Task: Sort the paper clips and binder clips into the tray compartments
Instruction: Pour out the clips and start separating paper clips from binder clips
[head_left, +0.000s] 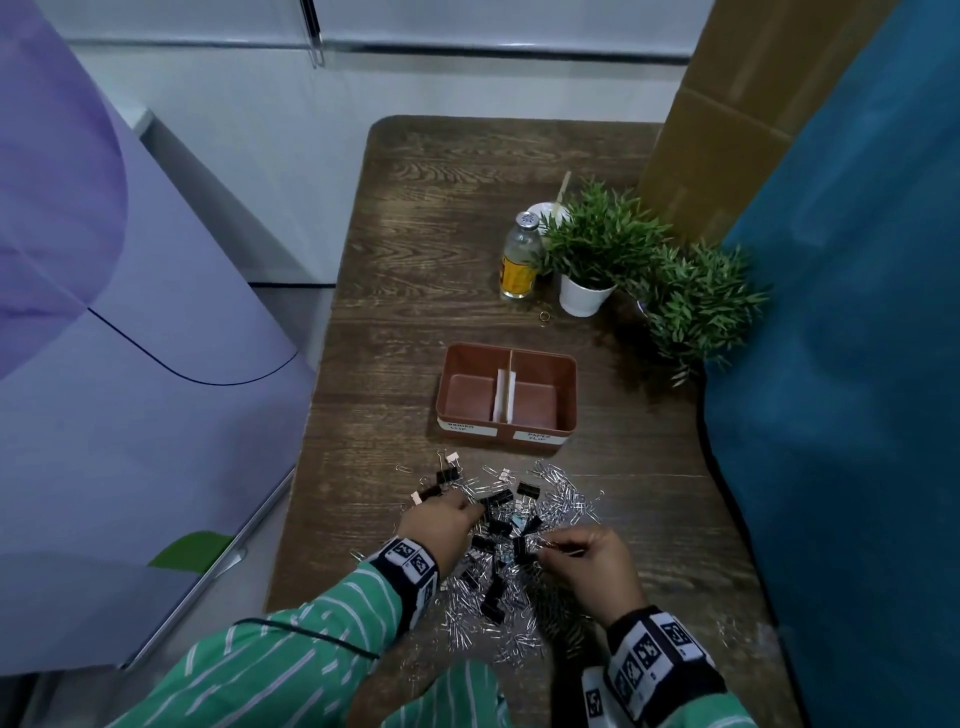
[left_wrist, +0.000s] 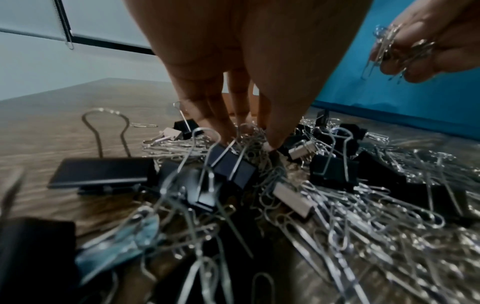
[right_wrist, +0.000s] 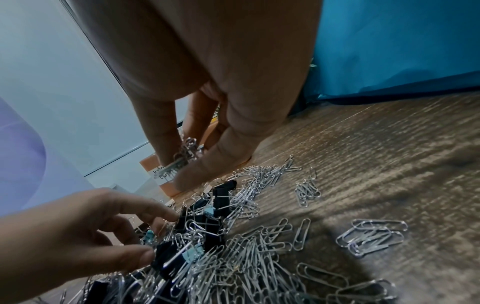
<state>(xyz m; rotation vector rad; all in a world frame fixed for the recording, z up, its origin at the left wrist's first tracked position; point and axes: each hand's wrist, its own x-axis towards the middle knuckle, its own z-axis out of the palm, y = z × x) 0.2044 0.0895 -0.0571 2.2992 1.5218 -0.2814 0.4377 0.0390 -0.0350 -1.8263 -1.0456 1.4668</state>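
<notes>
Two compartments of the brown rectangular plastic tray stand bare near the middle of the dark wood-grain desk, so the sort is, by my judgement, at its very start — the first gathering of clips. The tray's front wall carries two white labels, the left one for binder clips, the right one for paper clips.

The mixed heap of silver wire paper clips and black metal binder clips lies between the tray and the desk's near edge, spilling towards the near right corner. A few pale and light-blue binder clips are scattered through it.

The right hand is lifted just above the heap's right side, thumb and fingers pinched round a small bunch of paper clips. The left hand reaches down into the heap's far left part with its fingertips among wire and black clips; whether it has hold of anything I cannot tell.

The next move, as I read it, calls for carrying the right hand's bunch forward over the tray's near wall and letting it go in the right compartment — keeping the bundle tight, since loose wire clips snag and trail. The left hand would need to free one binder clip from the tangle for the left compartment.
</notes>
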